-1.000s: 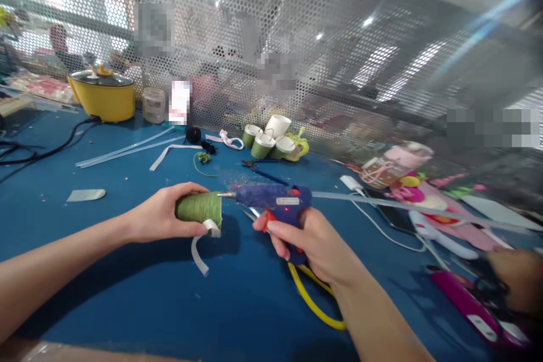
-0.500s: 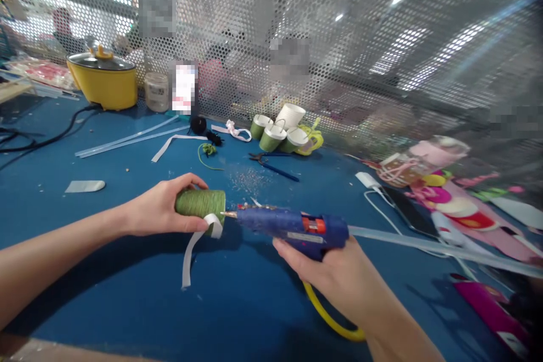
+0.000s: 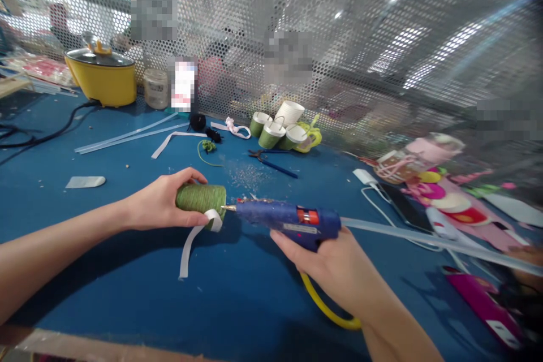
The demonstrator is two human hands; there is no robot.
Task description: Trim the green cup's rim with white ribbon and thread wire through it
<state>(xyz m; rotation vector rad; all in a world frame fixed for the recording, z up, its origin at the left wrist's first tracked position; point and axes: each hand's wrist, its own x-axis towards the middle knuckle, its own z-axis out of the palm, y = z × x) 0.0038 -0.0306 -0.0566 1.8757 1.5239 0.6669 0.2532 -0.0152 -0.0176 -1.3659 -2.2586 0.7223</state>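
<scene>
My left hand (image 3: 159, 203) is wrapped around a green yarn-covered cup (image 3: 202, 199) lying on its side just above the blue table (image 3: 106, 271). A white ribbon (image 3: 190, 240) hangs from the cup's rim under my thumb. My right hand (image 3: 324, 263) grips a blue hot glue gun (image 3: 288, 219) tipped sideways, its metal nozzle touching the cup's rim beside the ribbon. A clear glue stick (image 3: 424, 240) juts from the gun's back to the right. A yellow cord (image 3: 324, 308) runs from the gun under my wrist.
Several green cups (image 3: 278, 130) stand at the back by the perforated metal screen (image 3: 339, 39). A yellow pot (image 3: 104, 76), a jar (image 3: 155, 89), glue sticks (image 3: 127, 137), pliers (image 3: 271, 163), a phone with a white cable (image 3: 403, 206) and pink craft pieces (image 3: 449, 203) lie around.
The glue gun rolled onto its side and its nozzle moved left to the cup's rim. The ribbon's loose end swung down and left. The view shifted slightly.
</scene>
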